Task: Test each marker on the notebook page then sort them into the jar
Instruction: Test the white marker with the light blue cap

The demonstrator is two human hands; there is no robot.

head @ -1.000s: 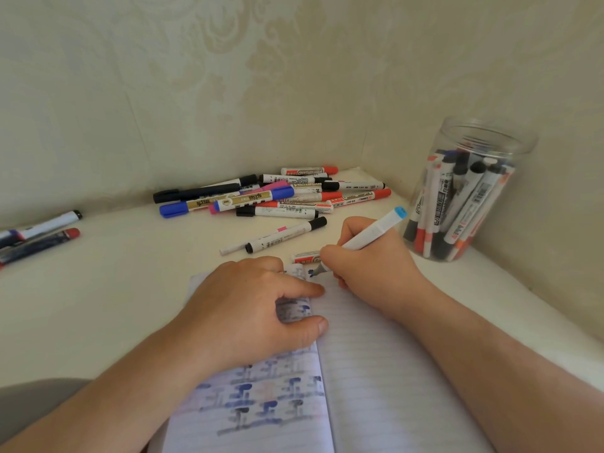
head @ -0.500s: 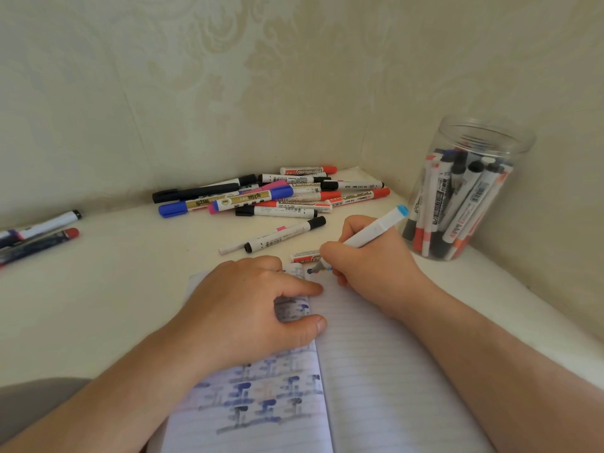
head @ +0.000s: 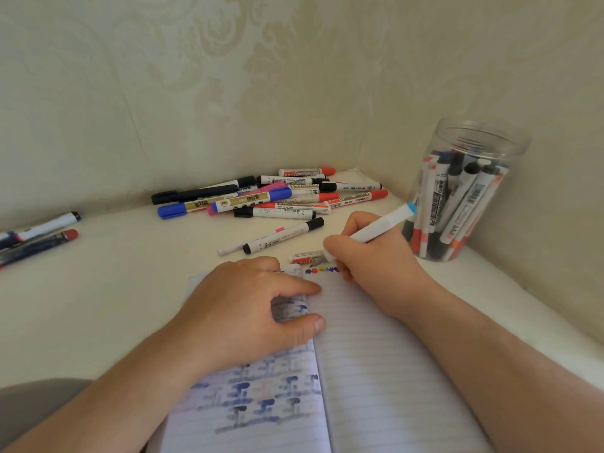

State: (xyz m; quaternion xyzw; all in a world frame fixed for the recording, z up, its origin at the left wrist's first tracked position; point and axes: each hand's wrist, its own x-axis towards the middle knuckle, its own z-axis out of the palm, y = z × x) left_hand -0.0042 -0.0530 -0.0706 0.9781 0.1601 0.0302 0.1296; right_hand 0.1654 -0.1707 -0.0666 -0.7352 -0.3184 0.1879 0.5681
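The right hand point(head: 372, 259) pinches a white marker point(head: 380, 227) with a light-blue end, its tip on the notebook point(head: 376, 371) page's top edge. The left hand point(head: 248, 308), fingers spread, presses the left page. The jar point(head: 457, 191) stands at 2 o'clock on the tabletop point(head: 98, 289).

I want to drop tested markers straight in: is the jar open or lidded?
Open. The jar stands upright with no lid on its clear rim, and markers stand inside, filling much of it.
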